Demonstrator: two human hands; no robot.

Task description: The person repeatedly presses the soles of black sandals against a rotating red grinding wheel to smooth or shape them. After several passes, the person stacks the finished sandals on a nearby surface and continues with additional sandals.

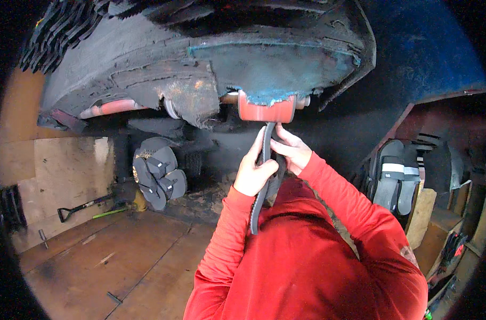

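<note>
A dark grey sandal stands on edge between my hands, its sole seen as a long narrow strip. My left hand is closed around its left side, thumb across it. Higher up on the right, my right hand grips it near the upper end. That end meets or nearly meets the underside of a red sanding wheel; I cannot tell if they touch. The strap side of the sandal is mostly hidden by my fingers.
A dust-caked hood with ragged cloth hangs over the wheel. To its left sits another red roller. Several dark sandals are piled at left, and more sandals stand at right. A black-handled tool lies on the brown floor.
</note>
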